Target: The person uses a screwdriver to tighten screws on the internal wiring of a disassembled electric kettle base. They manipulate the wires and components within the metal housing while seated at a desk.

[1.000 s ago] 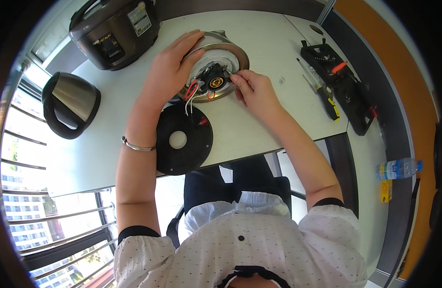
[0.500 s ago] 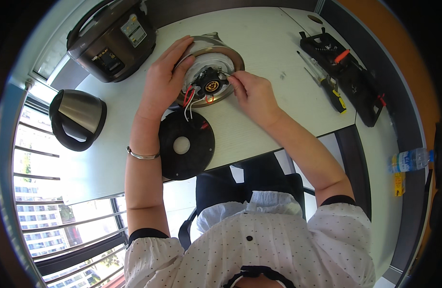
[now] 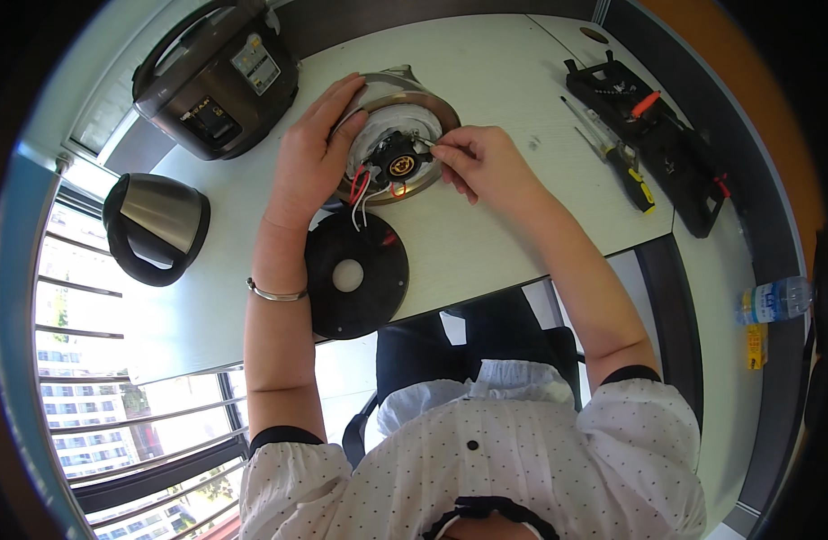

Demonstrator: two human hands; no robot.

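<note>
Vessel (image 3: pixel 443 107): 1, metal, set upside down on the table (image 3: pixel 522 225); we view its round underside, which lies between the 2 hands.
Connector (image 3: pixel 389 150): 1, black with a gold-coloured ring, at the middle of that underside.
Wires (image 3: pixel 359 185): red and white, beside the connector; we find white ends reaching over the disc (image 3: pixel 360 310).
Disc: 1, black, round, pale hole at centre; flat near the table's front edge, partly behind the left forearm.
Left hand (image 3: pixel 317 153): open, fingers extended, thumb apart, laid against the vessel's left side without grasping it.
Right hand (image 3: pixel 487 166): thumb and forefinger close together at the connector's right edge, other fingers curled; how far they close, and on what, we cannot tell.
Bracelet (image 3: pixel 277 294): 1, silver-coloured, on the left forearm.
Cooker (image 3: pixel 184 112): 1, dark brown, at the table's back left.
Kettle (image 3: pixel 166 216): 1, steel and black, upright in front of the cooker.
Screwdrivers (image 3: pixel 631 184): we count 2, side by side at right; 1 has a black-and-yellow handle.
Case (image 3: pixel 675 175): 1, black, lying open just beyond the screwdrivers.
Bottle (image 3: pixel 775 301): 1, clear, blue cap, far right.
Box (image 3: pixel 756 346): 1, yellow, just beside the bottle.
</note>
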